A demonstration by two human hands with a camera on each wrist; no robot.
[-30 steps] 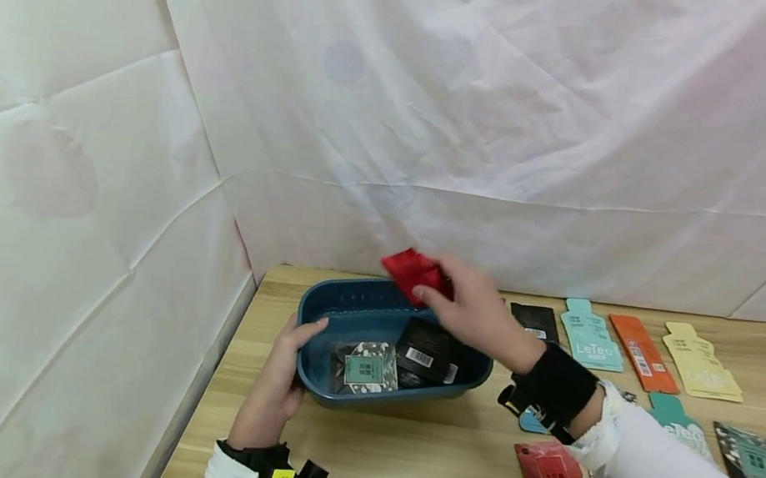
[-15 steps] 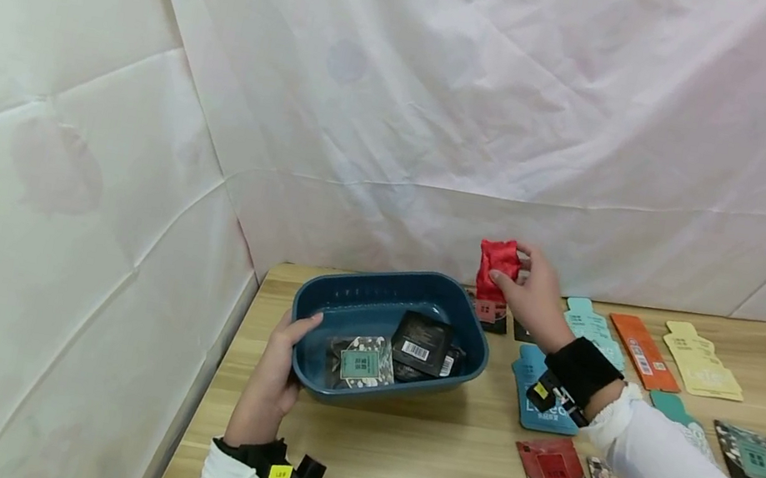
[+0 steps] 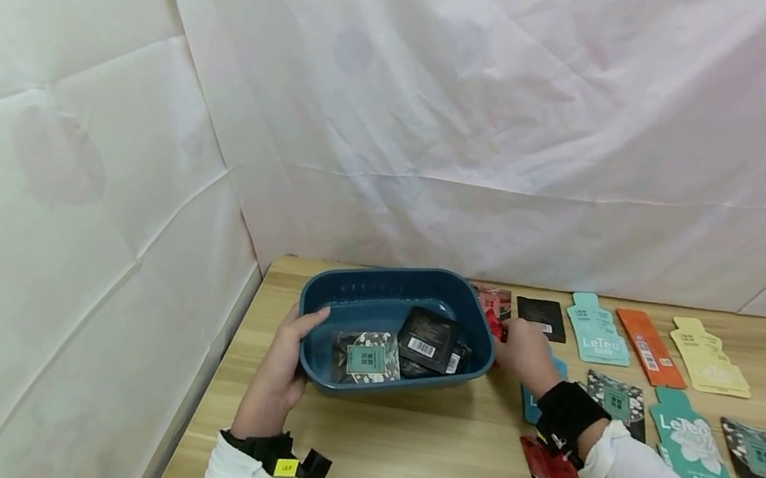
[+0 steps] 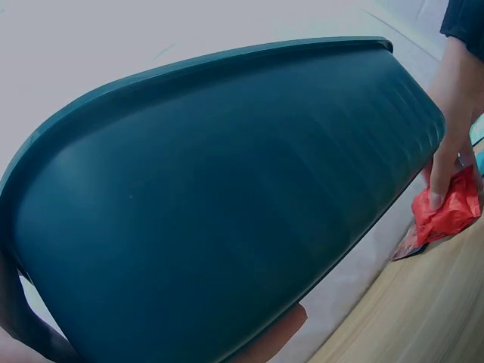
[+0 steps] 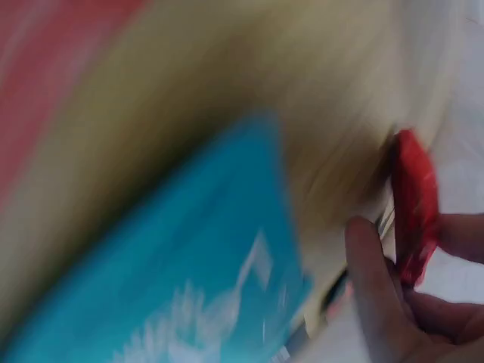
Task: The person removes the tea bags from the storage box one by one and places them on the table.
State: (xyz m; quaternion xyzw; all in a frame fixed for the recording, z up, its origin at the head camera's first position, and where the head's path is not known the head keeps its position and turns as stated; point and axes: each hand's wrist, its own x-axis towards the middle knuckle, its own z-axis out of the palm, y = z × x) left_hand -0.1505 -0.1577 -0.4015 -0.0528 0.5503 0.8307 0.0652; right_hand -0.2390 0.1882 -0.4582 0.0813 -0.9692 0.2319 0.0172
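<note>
My left hand [image 3: 280, 361] grips the left end of a dark blue plastic basin [image 3: 356, 308], thumb over the rim and fingers underneath. The basin is tilted toward me above the table. Inside it lie a floral packet with a green label [image 3: 365, 359] and black sachets [image 3: 429, 340] with barcodes. Just right of the basin, my right hand [image 3: 527, 354] pinches a shiny red foil packet [image 4: 448, 204] between thumb and fingers, low over the table. Beneath the red packet, a red-and-black sachet [image 3: 492, 298] lies near the wall.
To the right lie a black sachet [image 3: 541, 318], a light blue packet [image 3: 598, 333], an orange packet [image 3: 649, 349], a yellow packet [image 3: 707, 361], a teal packet [image 3: 694, 448] and floral sachets [image 3: 764, 462]. A blue packet [image 5: 204, 280] is partly under my right forearm. White cloth walls [image 3: 449, 115] stand behind and left.
My right hand has carried the red foil packet from over the basin to the right, then down to the table. The left hand keeps holding the basin, nearly still.
</note>
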